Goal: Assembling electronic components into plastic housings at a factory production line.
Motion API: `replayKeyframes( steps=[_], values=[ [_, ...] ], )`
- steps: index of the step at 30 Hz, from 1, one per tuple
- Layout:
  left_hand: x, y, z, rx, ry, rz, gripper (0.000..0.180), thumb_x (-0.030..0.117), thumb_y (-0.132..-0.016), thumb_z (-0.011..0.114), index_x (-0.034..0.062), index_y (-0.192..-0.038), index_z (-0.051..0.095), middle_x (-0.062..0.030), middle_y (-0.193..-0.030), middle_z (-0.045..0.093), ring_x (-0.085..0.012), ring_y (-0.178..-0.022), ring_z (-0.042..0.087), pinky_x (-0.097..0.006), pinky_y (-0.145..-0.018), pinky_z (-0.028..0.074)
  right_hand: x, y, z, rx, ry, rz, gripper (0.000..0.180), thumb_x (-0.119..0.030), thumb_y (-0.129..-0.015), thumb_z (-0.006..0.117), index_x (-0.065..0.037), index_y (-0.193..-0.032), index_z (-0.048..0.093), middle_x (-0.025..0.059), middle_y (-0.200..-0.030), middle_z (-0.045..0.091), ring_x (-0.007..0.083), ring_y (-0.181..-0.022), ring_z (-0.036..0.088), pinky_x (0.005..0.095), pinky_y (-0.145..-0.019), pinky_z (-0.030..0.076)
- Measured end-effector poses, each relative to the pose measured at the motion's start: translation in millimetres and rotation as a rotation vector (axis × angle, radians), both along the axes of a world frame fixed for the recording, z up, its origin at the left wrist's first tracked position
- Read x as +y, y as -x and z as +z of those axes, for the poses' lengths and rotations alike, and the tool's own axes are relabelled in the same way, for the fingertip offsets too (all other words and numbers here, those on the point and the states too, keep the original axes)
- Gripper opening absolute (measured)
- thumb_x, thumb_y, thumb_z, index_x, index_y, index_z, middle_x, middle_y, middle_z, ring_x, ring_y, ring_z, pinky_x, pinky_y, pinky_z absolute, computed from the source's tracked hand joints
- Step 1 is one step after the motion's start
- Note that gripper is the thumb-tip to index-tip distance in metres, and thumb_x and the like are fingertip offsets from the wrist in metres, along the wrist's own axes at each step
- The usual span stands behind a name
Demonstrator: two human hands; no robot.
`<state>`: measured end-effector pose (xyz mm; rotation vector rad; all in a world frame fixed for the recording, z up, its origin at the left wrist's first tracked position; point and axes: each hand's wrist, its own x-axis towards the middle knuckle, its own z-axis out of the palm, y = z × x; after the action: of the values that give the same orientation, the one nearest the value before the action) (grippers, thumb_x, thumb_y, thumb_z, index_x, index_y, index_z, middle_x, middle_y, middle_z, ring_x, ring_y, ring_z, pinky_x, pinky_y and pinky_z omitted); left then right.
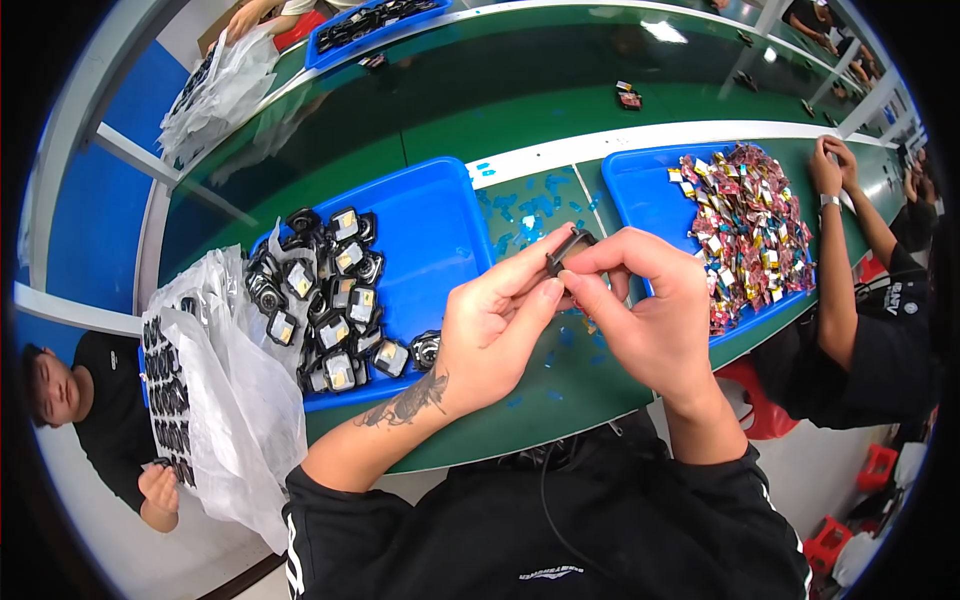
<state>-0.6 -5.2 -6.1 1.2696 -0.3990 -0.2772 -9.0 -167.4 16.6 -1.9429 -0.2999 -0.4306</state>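
A small black plastic housing is held up between both hands above the green work surface. My left hand grips it between thumb and fingers, palm turned partly up. From the other side, my right hand pinches at its lower edge; whatever lies between those fingertips is largely hidden. Left of my hands stands a blue tray with a pile of black camera-like units, several showing pale square faces. To the right, another blue tray holds a heap of small pink, white and yellow electronic pieces.
Blue film scraps litter the surface between the trays. A white strip borders the dark green belt, which carries a small electronic piece. Plastic sheeting hangs at left. Co-workers sit on both sides; one person's hands are near the right tray.
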Motion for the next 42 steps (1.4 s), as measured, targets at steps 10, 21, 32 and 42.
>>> replayKeyframes(
  steps=[10, 21, 32, 42],
  values=[
    [-1, 5, 3, -0.074, -0.026, -0.005, 0.04, 0.002, -0.101, 0.042, -0.0104, -0.139, 0.041, -0.0208, -0.136, 0.052, -0.0265, -0.122, 0.056, -0.038, -0.101, 0.05, -3, -2, -2, -0.199, 0.016, -0.035, 0.028, 0.003, -0.066, 0.076, -0.003, -0.073, 0.051, 0.0065, -0.075, 0.048, 0.0185, -0.073, 0.048, 0.0282, -0.067, 0.041],
    [-10, -6, -4, 0.032, 0.092, 0.149, 0.039, 0.005, -0.101, 0.047, -0.0075, -0.137, 0.044, -0.0166, -0.123, 0.061, -0.0223, -0.11, 0.062, -0.036, -0.097, 0.053, -4, -2, -17, -0.011, -0.203, -0.105, 0.028, -0.001, -0.074, 0.077, 0.0, -0.095, 0.058, 0.0069, -0.088, 0.059, 0.0154, -0.079, 0.056, 0.0277, -0.072, 0.051],
    [0, -8, 0, -0.02, 0.185, 0.219, 0.041, -0.001, -0.096, 0.051, 0.0015, -0.136, 0.048, -0.0154, -0.119, 0.062, -0.0178, -0.105, 0.063, -0.03, -0.09, 0.054, -8, 10, -23, 0.39, -0.519, 0.109, 0.012, 0.0, -0.087, 0.07, 0.005, -0.097, 0.065, 0.0077, -0.09, 0.068, 0.008, -0.08, 0.063, 0.0214, -0.07, 0.054],
    [15, -21, 8, -0.541, -0.544, 0.008, 0.021, -0.003, -0.081, 0.073, -0.0019, -0.102, 0.072, -0.0105, -0.087, 0.068, -0.016, -0.074, 0.065, -0.024, -0.062, 0.05, -20, 8, -21, 0.275, -0.493, 0.172, 0.006, -0.002, -0.09, 0.067, 0.003, -0.09, 0.063, 0.0021, -0.081, 0.064, 0.0053, -0.075, 0.059, 0.0192, -0.067, 0.048]
  ],
)
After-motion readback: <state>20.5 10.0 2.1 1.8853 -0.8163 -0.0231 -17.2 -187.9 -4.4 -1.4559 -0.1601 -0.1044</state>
